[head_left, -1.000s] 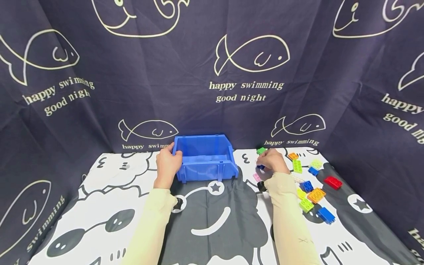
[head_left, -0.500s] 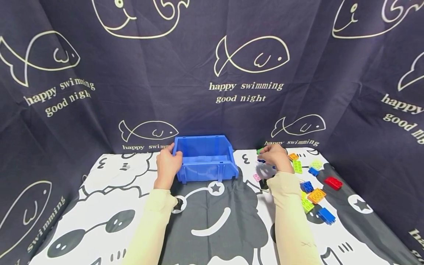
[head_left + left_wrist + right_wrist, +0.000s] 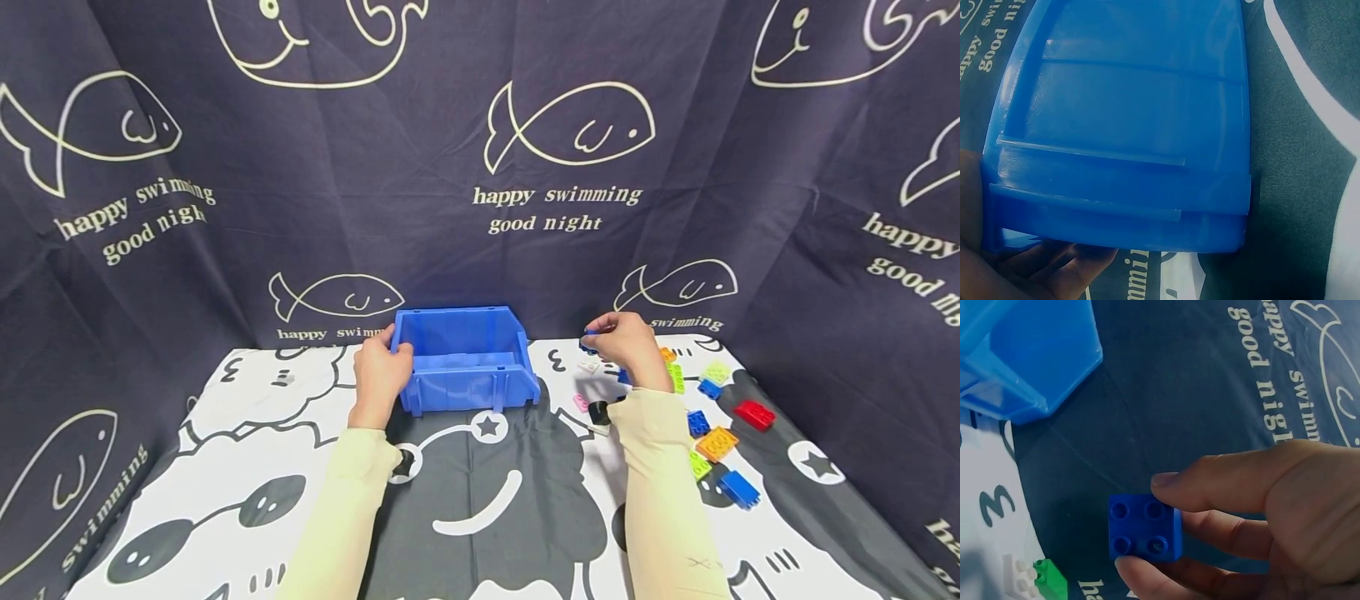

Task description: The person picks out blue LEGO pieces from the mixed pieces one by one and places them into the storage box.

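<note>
My left hand grips the left side wall of a blue plastic storage bin, thumb on the near side. In the left wrist view the bin's ribbed blue wall fills most of the frame, with curled fingers under its edge. To the right of the bin, my right hand pinches a small square blue building block between thumb and fingertips, above the table. Its studs, in two rows, face the right wrist camera. A white block and a green block lie below it.
Around the right forearm lie several loose blocks, among them a red block, an orange block, a long blue block, a pink block and a black block. A dark printed curtain hangs right behind the table.
My right hand has risen from the tabletop with the blue block pinched in it, moving slightly towards the back. The left hand and the bin have stayed put.
</note>
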Available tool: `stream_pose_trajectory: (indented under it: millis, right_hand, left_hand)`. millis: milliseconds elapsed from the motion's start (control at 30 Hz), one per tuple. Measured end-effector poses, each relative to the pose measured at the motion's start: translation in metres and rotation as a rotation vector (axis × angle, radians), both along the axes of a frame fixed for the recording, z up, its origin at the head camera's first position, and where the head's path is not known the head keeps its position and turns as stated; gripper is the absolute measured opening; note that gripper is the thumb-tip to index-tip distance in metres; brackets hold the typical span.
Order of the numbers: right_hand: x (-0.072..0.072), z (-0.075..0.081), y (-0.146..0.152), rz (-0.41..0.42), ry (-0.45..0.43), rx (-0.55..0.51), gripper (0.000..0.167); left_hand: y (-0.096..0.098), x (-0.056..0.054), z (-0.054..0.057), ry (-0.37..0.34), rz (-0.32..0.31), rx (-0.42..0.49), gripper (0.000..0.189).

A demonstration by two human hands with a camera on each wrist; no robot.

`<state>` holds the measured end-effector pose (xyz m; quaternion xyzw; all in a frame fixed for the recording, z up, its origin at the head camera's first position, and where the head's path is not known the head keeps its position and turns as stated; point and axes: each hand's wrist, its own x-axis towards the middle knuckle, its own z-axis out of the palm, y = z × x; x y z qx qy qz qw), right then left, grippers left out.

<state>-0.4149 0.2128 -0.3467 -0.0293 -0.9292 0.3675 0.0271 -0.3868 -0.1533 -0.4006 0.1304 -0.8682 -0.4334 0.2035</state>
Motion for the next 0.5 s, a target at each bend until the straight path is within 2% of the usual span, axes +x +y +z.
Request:
stream_pose_trajectory:
  millis: [500]
  right_hand:
    - [0.015,0.023,-0.011,-0.008,0.051,-0.051,0.03]
  left_hand:
    - [0.0,0.0,0.0,-0.009,-0.001,-0.009,0.054]
